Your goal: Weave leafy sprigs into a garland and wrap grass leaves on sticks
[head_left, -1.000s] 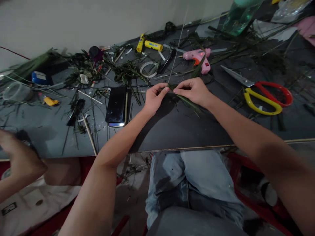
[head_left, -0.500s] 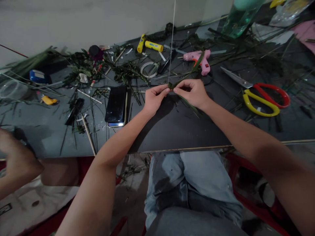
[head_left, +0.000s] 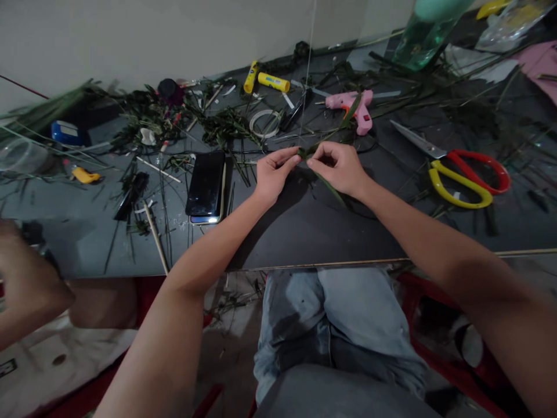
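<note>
My left hand (head_left: 272, 174) and my right hand (head_left: 337, 165) meet above the dark table (head_left: 304, 226), each pinching the same narrow green leaf strip (head_left: 324, 138). The strip runs from between my fingertips up toward the pink glue gun (head_left: 350, 105), and another part trails down under my right hand. A thin pale stalk (head_left: 310, 64) rises straight up from the pinch point. Both hands are closed in a pinch.
A black phone (head_left: 205, 184) lies left of my hands. Red and yellow scissors (head_left: 465, 171) lie to the right. Leaf scraps, a tape roll (head_left: 264, 123), yellow tubes (head_left: 272, 81) and a green bottle (head_left: 424, 32) crowd the far side. Another person's hand (head_left: 30, 287) is at the lower left.
My hands stay pinched on the leaf strip with only slight shifts. The pale stalk has swung from slanting to upright. The other person's hand at the left has moved a little.
</note>
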